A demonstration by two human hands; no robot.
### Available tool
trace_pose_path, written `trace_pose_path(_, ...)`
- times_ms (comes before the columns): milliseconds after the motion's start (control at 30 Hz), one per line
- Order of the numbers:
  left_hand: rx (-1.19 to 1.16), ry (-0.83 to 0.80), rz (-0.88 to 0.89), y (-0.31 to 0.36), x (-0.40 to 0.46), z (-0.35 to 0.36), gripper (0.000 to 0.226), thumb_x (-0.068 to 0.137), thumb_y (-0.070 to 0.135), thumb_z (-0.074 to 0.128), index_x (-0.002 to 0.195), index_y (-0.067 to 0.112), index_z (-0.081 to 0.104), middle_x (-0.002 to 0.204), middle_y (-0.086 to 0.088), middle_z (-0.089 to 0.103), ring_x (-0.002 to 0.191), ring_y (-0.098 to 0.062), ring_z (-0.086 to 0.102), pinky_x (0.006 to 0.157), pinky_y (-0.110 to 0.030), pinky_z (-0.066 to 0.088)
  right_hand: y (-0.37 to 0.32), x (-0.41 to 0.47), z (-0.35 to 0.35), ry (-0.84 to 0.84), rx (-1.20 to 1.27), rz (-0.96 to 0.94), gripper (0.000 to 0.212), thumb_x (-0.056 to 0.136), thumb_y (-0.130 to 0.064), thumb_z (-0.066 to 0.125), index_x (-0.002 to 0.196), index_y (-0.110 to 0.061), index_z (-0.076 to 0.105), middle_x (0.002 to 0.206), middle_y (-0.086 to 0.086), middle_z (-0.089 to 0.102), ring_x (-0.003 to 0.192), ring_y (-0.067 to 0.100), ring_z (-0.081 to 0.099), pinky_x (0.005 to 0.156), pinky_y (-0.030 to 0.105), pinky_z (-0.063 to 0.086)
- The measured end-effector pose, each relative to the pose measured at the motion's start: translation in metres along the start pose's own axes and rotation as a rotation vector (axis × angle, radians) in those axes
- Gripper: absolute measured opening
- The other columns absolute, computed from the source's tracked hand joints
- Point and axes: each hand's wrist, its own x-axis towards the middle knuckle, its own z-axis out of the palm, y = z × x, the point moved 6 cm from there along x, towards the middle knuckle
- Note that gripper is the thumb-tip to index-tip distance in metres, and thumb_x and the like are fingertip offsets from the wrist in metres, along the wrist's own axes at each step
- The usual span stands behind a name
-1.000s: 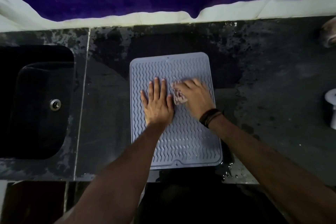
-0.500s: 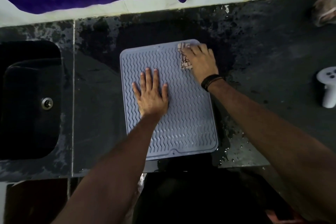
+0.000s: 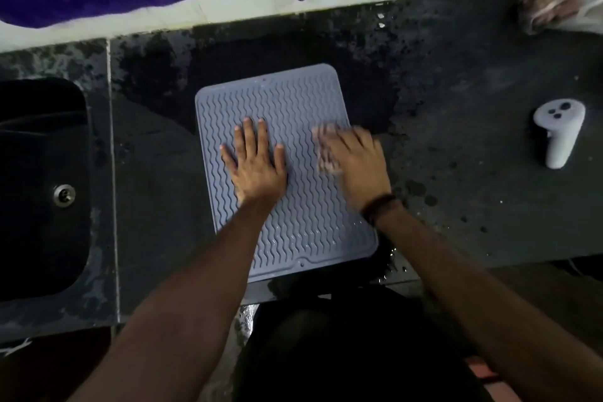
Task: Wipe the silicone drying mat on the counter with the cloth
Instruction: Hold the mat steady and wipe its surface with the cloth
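Two hands work the grey wavy-ribbed silicone mat (image 3: pixel 287 170) lying on the dark wet stone counter (image 3: pixel 456 147): your left hand (image 3: pixel 256 163) presses flat, fingers spread; your right hand (image 3: pixel 354 163), blurred, covers the pale crumpled cloth (image 3: pixel 326 165), grip unclear. Stroke along the ribs. Left sits a black sink (image 3: pixel 42 186); right, a white controller (image 3: pixel 559 132).

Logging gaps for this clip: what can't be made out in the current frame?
- Cloth, head view: blurred, mostly under the right hand; its grip is unreadable.
- Mat: the part under the flat left hand is hidden.
- Pale bundle: blurred, cut by the right edge.
- Sink: too dark, cut by the left edge.
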Motion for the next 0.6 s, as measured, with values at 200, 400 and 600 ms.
trace_pose_path(200, 0.01, 0.015, -0.013, 0.002, -0.002, -0.003, 0.064, 0.105, 0.056, 0.013, 0.162, 0.027, 0.006, 0.17, 0.0, 0.0, 0.157, -0.022, -0.004, 0.123, -0.058, -0.004, -0.002, 0.02, 0.023, -0.085, -0.075, -0.014, 0.054, 0.087, -0.012, 0.049, 0.141, -0.017, 0.044, 0.139, 0.005, 0.048, 0.128, 0.03, 0.039, 0.098, 0.043, 0.035)
trace_pose_path(400, 0.036, 0.02, -0.036, 0.002, -0.001, -0.001, 0.064, 0.105, 0.055, 0.011, 0.162, 0.027, 0.006, 0.17, 0.0, 0.0, 0.157, -0.021, -0.004, 0.123, -0.057, -0.006, 0.006, -0.119, 0.035, -0.062, -0.037, -0.015, 0.062, 0.075, -0.005, 0.058, 0.135, -0.02, 0.05, 0.135, 0.002, 0.053, 0.125, 0.027, 0.04, 0.084, 0.044, 0.048)
trace_pose_path(600, 0.027, 0.034, -0.024, 0.002, -0.001, -0.001, 0.064, 0.105, 0.054, 0.013, 0.163, 0.027, 0.006, 0.17, 0.0, 0.001, 0.157, -0.022, -0.003, 0.123, -0.058, -0.003, -0.003, -0.114, 0.021, -0.004, 0.023, -0.005, 0.063, 0.071, -0.012, 0.062, 0.132, -0.022, 0.049, 0.128, 0.0, 0.058, 0.12, 0.026, 0.047, 0.085, 0.04, 0.044)
